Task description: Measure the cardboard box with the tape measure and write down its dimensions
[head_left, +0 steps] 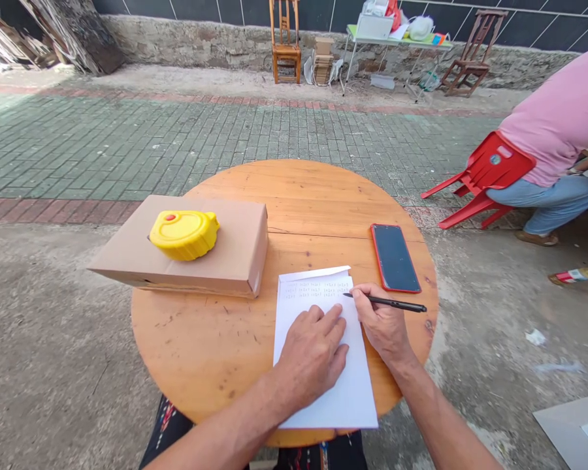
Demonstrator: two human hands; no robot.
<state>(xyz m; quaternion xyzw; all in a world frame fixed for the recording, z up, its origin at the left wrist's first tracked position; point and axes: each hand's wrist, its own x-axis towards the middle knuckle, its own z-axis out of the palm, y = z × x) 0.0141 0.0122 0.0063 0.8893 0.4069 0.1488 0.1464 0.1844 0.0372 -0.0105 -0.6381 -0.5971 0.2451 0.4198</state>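
Note:
A white paper pad (pixel 323 405) lies near the front edge of the round wooden table (pixel 200 352), with a few rows of small handwriting across its upper part. My left hand (pixel 316 349) rests flat on the page, fingers spread and holding nothing. Between the fingers of my right hand (pixel 382 323) is a black pen (pixel 396 303), its tip at the right end of the written rows. Just beyond that hand lies a phone (pixel 396 258) in a red case, its screen dark.
Left on the tabletop sits a closed cardboard box (pixel 235 235) carrying a yellow tape measure (pixel 183 232). A person (pixel 558 124) in pink sits on a red plastic chair (pixel 500 163) at right. Chairs and a cluttered folding table (pixel 421 44) stand along the far wall.

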